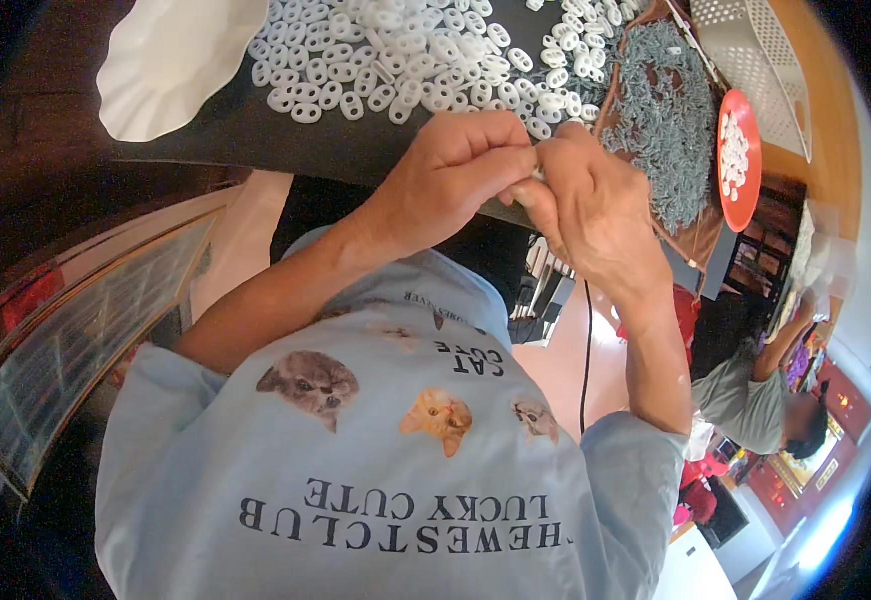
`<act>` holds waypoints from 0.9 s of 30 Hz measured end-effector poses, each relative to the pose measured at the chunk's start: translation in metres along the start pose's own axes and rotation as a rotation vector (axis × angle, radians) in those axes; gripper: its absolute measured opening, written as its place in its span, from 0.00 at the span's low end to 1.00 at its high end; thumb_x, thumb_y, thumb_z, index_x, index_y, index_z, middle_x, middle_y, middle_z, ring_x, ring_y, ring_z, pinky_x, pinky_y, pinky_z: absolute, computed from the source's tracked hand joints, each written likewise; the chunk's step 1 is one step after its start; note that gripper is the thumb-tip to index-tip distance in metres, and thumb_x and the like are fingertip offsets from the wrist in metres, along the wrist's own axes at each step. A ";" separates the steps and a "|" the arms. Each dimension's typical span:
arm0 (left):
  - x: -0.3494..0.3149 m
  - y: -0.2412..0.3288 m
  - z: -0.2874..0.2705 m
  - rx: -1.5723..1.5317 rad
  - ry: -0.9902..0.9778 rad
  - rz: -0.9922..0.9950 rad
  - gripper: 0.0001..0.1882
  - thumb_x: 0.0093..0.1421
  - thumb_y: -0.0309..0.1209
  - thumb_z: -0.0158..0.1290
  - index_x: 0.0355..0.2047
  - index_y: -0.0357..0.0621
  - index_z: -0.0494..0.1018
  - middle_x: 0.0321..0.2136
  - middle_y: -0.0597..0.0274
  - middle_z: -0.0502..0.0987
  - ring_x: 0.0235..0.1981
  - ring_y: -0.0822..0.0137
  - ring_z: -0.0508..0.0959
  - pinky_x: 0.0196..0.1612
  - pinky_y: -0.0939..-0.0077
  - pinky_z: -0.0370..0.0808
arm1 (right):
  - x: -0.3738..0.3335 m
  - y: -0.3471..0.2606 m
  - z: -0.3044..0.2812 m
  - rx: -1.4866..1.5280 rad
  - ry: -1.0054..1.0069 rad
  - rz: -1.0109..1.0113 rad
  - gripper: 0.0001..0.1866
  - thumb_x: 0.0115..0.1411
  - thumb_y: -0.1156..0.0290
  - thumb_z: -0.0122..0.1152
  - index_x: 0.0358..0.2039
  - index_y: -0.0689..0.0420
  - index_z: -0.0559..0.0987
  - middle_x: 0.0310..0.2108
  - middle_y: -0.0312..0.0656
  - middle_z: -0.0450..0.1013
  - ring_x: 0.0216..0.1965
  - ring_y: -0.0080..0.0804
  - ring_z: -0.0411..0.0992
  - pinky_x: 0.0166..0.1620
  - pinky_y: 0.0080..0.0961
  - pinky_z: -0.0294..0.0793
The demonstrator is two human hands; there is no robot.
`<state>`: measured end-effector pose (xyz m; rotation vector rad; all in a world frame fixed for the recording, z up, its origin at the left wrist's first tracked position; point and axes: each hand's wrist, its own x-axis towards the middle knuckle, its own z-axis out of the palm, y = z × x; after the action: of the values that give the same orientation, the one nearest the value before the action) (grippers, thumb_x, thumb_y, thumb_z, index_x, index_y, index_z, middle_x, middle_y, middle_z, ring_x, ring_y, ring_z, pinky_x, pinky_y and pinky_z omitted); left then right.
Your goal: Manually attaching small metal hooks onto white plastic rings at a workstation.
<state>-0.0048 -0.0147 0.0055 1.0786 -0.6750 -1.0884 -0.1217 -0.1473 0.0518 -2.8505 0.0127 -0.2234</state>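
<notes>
At the near edge of the dark table, my left hand (452,180) and my right hand (598,205) meet with their fingertips pressed together. Both are closed in a pinch. A tiny pale bit shows between the thumbs, but the fingers hide most of it and its kind is unclear. Just beyond them lies a heap of small white oval plastic pieces with two holes each (375,65). To the right of my right hand is a tangled pile of short grey-blue cords (660,130), spread on brown cloth.
A white scalloped dish (170,70) sits at the table's far left. On the right are a red dish (739,160) with small white pieces and a white perforated basket (760,60). A black cable (587,350) hangs below my right wrist. Another person (755,400) is at the far right.
</notes>
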 end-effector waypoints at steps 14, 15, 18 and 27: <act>-0.001 0.000 -0.001 -0.062 -0.022 -0.052 0.12 0.60 0.28 0.42 0.20 0.40 0.63 0.17 0.71 0.62 0.20 0.80 0.61 0.23 0.83 0.59 | 0.003 0.004 0.009 0.111 0.005 -0.109 0.11 0.54 0.69 0.60 0.30 0.61 0.69 0.25 0.47 0.64 0.24 0.49 0.67 0.25 0.39 0.68; -0.002 0.001 -0.001 -0.063 -0.036 -0.072 0.12 0.60 0.29 0.42 0.20 0.41 0.63 0.17 0.71 0.62 0.20 0.80 0.61 0.23 0.82 0.59 | 0.002 0.004 0.009 0.113 0.006 -0.109 0.11 0.54 0.69 0.60 0.30 0.61 0.69 0.25 0.47 0.64 0.24 0.49 0.67 0.25 0.39 0.68; -0.001 -0.001 -0.002 -0.076 -0.041 -0.066 0.12 0.60 0.29 0.42 0.20 0.40 0.63 0.17 0.70 0.62 0.20 0.80 0.61 0.23 0.82 0.59 | 0.004 0.005 0.008 0.109 -0.006 -0.126 0.11 0.54 0.70 0.60 0.30 0.62 0.68 0.24 0.47 0.63 0.24 0.49 0.68 0.25 0.39 0.67; -0.003 -0.003 -0.003 0.011 -0.030 0.025 0.11 0.62 0.30 0.44 0.23 0.37 0.66 0.19 0.68 0.66 0.23 0.80 0.65 0.26 0.81 0.63 | -0.003 0.005 -0.003 0.156 0.110 -0.059 0.21 0.49 0.58 0.67 0.34 0.59 0.72 0.25 0.43 0.67 0.23 0.43 0.70 0.23 0.35 0.70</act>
<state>-0.0048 -0.0111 0.0020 1.0625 -0.7168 -1.0821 -0.1255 -0.1527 0.0531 -2.6821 -0.0634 -0.3767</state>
